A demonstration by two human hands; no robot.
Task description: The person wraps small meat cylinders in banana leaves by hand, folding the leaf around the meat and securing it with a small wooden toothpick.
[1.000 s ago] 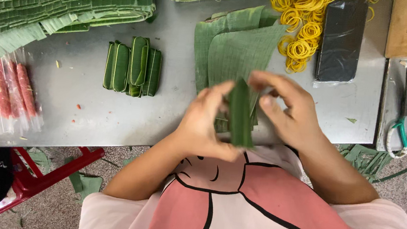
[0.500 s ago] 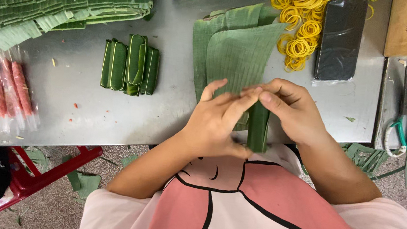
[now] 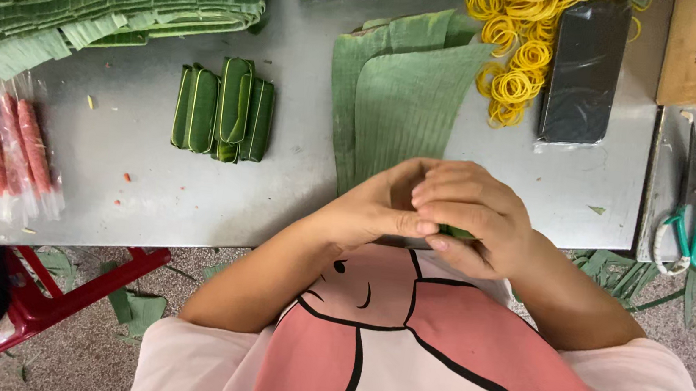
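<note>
From the head view, your two hands meet just over the near edge of the metal table [image 3: 295,216], close against your chest. Your left hand [image 3: 372,211] is cupped, its fingers curled and pressed together, with the thumb tip laid forward to touch the other hand. Your right hand [image 3: 469,216] lies over and against it, fingers closed side by side and bent down around a small green leaf-wrapped roll [image 3: 457,231]. Only a sliver of that roll shows between thumb and fingers; the rest is hidden inside your grip, so how tightly it is folded cannot be told. Holding it enclosed like this seems to keep the leaf from springing open.

Just beyond your hands, a few cut banana leaf pieces [image 3: 400,98] lie flat and overlapped, near enough to reach without stretching. To the left of them sit the finished green bundles [image 3: 224,111], side by side with one resting on top, well apart from your hands. Further left, near the table edge, are pink sausages in clear wrappers [image 3: 8,150]. A large stack of folded leaves [image 3: 86,0] fills the far left corner. The yellow rubber bands [image 3: 520,46] are heaped on the far side beside a dark phone [image 3: 585,70], and the teal-handled scissors [image 3: 692,229] rest on the right.
</note>
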